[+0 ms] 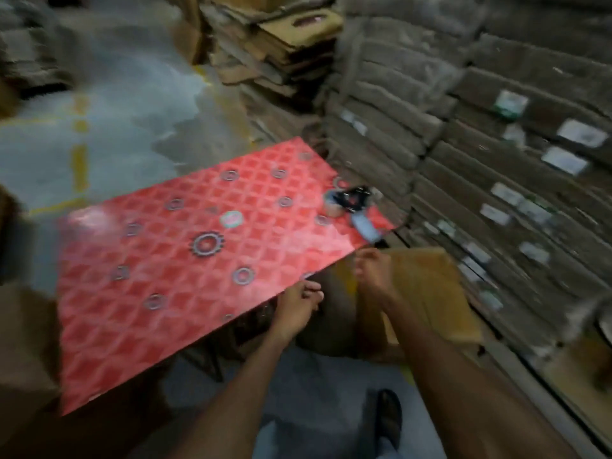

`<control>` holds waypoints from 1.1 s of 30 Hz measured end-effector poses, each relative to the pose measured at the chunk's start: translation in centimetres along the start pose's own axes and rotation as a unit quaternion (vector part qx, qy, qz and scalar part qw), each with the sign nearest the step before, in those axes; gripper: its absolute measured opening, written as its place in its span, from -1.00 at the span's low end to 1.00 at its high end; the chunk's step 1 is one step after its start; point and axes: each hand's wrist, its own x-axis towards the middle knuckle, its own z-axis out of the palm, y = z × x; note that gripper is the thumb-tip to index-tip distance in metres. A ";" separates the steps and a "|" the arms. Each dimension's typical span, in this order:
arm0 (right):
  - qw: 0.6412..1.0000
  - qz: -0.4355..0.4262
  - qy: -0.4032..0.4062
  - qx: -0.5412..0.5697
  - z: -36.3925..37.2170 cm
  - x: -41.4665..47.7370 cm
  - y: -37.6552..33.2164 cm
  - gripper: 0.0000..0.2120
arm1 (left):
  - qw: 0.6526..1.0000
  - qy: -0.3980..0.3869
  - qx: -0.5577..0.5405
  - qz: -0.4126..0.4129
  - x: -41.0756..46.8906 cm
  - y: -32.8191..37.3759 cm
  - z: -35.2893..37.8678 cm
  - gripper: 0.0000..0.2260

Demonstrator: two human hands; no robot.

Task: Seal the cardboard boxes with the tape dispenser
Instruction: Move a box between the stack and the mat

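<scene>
A tape dispenser with a blue handle and a roll of tape lies at the far right corner of a red patterned table top. Just below and right of the table's near edge lies a flat brown cardboard box. My left hand hovers at the table's near edge with its fingers curled loosely and nothing in them. My right hand is over the left edge of the cardboard box, fingers bent; blur hides whether it touches the box. Both hands are well short of the dispenser.
Tall stacks of flattened cartons with white labels fill the right side. More folded cardboard is piled behind the table. A grey floor with yellow lines lies at the left. My foot stands below the table.
</scene>
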 end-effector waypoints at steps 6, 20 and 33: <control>0.989 0.112 0.080 -0.063 -16.8 11.4 14.8 -0.84 | 0.990 -0.093 0.039 -0.097 7.7 -1.9 16.6 -0.93; 0.948 0.296 0.030 -0.115 -32.9 30.0 34.3 -0.75 | 0.929 -0.065 0.018 -0.365 25.6 -16.4 40.2 -0.21; 0.952 0.266 -0.016 -0.149 -37.5 30.6 29.0 -0.24 | 0.967 0.017 -0.034 -0.253 26.1 -6.4 39.6 -0.38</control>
